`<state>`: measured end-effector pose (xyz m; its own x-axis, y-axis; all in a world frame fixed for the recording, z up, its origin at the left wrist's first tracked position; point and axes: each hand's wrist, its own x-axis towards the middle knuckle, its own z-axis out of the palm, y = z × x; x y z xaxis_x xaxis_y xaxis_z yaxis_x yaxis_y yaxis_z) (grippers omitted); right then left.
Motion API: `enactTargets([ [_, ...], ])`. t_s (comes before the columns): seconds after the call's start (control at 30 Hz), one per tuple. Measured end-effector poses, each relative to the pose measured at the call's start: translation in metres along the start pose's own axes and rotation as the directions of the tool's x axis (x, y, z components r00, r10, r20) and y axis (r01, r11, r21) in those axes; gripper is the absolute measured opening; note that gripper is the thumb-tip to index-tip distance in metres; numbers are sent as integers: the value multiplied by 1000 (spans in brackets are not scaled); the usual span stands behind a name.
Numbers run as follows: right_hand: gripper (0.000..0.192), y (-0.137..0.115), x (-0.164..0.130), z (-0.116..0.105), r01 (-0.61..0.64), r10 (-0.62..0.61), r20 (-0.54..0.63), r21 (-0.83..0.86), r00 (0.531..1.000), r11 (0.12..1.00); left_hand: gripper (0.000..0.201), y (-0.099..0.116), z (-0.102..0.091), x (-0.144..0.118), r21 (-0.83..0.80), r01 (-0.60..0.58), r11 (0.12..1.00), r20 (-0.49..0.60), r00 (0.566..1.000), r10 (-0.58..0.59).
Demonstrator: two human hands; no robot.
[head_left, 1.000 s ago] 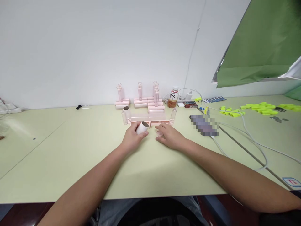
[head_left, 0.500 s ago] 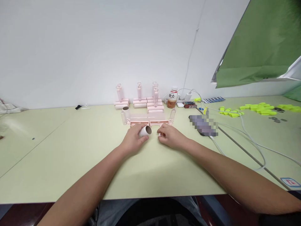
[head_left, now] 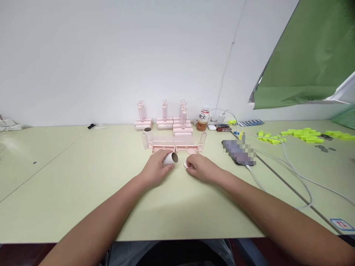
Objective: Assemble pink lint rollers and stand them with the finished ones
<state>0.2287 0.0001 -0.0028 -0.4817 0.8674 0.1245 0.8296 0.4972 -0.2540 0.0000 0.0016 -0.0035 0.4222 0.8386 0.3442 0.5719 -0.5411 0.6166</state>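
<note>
Clasps hollow white roll (head_left: pixel 169 159) in left hand (head_left: pixel 155 168), pinches pale disc (head_left: pixel 185 164) in right hand (head_left: pixel 203 167), could drop disc if pinched too loosely.

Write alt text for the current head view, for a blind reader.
The left hand holds a white roll, its open end toward the right hand, which holds a small pale disc; pink parts sit beyond on a pale table.

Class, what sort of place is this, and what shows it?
Probably a workshop table for small goods: similar pink cases are grouped near the wall, yellow pieces lie on the right, and the left hand holds a white roll.
</note>
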Motion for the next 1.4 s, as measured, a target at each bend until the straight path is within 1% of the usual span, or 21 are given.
enactTargets([
  [0.13, 6, 4, 1, 3, -30, 30, -18, -10, 999, 999, 37, 0, 0, -1, 11, -12, 1000, 4, 1000, 12],
  [0.37, 5, 7, 4, 7, -21, 21, -47, 7, 999, 1000, 37, 1, -1, -1, 33, -33, 999, 13, 999, 32],
  [0.43, 4, 7, 5, 8, -12, 14, -77, 25, 997, 1000, 37, 1, -2, 0, 64, -42, 997, 22, 999, 41],
  [0.47, 3, 6, 5, 8, -9, 15, -110, 60, 994, 998, 37, 1, -2, 0, 84, -43, 996, 24, 999, 41],
  [0.53, 5, 4, 5, 8, 15, 27, -219, 184, 975, 983, 38, 1, -1, 0, 123, -39, 992, 25, 999, 36],
  [0.63, 7, -1, 1, 8, 126, 30, -384, 376, 923, 918, 39, 1, 0, 0, 169, -38, 985, 29, 999, 33],
  [0.7, 7, -7, -2, 9, 194, 17, -435, 435, 900, 879, 39, 2, 1, 0, 186, -49, 981, 33, 998, 43],
  [0.8, 8, -14, -6, 10, 236, 1, -458, 461, 889, 855, 41, 4, 3, -1, 184, -76, 980, 35, 997, 71],
  [0.93, 10, -19, -7, 12, 269, -29, -482, 436, 876, 859, 45, 6, 4, -3, 153, -120, 981, 32, 993, 116],
  [1.03, 10, -19, -7, 12, 279, -38, -494, 425, 869, 861, 45, 6, 5, -3, 139, -130, 982, 27, 991, 127],
  [1.27, 7, -19, -7, 13, 296, -66, -485, 415, 872, 860, 40, 10, 5, -2, 152, -136, 979, 41, 990, 131],
  [1.4, 4, -18, -7, 14, 289, -64, -477, 415, 876, 862, 40, 9, 5, -3, 151, -144, 978, 32, 990, 140],
])
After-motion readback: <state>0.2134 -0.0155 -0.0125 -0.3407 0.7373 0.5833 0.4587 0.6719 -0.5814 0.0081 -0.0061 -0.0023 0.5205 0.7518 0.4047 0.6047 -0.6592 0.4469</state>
